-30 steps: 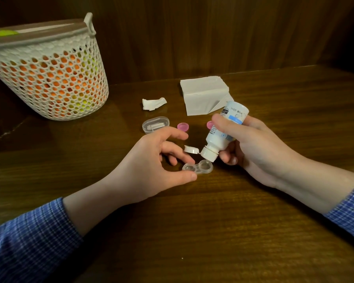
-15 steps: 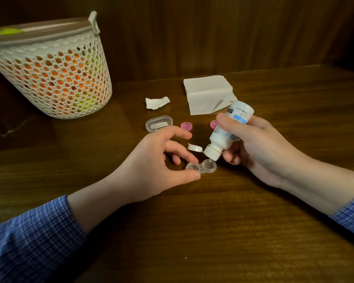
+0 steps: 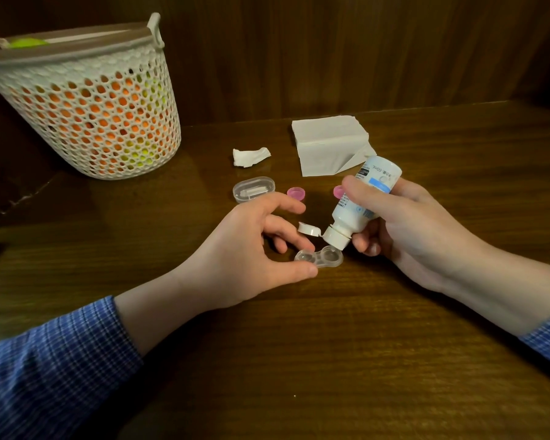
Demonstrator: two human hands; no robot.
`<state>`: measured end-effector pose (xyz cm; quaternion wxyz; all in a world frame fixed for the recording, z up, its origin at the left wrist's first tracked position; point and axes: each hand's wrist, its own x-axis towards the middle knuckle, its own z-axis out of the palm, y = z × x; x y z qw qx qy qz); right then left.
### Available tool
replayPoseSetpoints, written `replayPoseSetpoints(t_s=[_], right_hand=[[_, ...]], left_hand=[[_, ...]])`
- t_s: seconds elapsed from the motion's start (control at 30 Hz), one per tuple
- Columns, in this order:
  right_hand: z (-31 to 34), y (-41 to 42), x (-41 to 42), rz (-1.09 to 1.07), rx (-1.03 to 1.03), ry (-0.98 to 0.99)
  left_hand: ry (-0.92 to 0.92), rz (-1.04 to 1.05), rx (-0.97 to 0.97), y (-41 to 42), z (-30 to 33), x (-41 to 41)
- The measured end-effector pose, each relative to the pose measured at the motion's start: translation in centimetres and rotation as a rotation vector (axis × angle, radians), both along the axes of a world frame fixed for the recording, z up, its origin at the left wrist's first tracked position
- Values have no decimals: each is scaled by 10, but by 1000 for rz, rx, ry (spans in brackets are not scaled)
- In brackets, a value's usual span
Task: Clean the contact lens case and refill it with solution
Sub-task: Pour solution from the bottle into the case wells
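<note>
Close to the person, at the middle of the dark wooden desk [image 3: 346,360], two hands in blue checked sleeves meet over a clear contact lens case [image 3: 319,256]. At about 9 o'clock from the case, the left hand [image 3: 245,252] pinches its left end with thumb and fingertips and keeps it flat on the desk. At 3 o'clock, the right hand [image 3: 404,223] grips a white solution bottle [image 3: 359,203], tipped down with its flip cap open and its tip just above the right cup. Farther back, at 12 o'clock, lie two pink lids [image 3: 296,193], one partly hidden by the bottle, and a small clear box [image 3: 253,188]. Beyond them sit a crumpled tissue [image 3: 250,156] and a folded napkin [image 3: 329,144]. Far off at 10 o'clock stands a white basket [image 3: 86,103] with holes.
</note>
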<state>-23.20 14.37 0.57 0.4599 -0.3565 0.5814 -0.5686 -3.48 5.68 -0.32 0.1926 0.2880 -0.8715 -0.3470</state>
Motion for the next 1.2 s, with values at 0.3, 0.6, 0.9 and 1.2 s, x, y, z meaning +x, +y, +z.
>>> replayPoseSetpoints(t_s=[0.3,0.6,0.9,1.2], right_hand=[[-1,-1,-1,6,-28,-36],[8,-7,-19,-134,102,-417],[10,-6,-22,-163,124,-426],[11,-5,-23,-179,113,-426]], left_hand=[[4,4,13,1,1,0],[-24,-12,-37,5,4,0],[-25,-90,-149,10,5,5],[-99,-143,-193,6,4,11]])
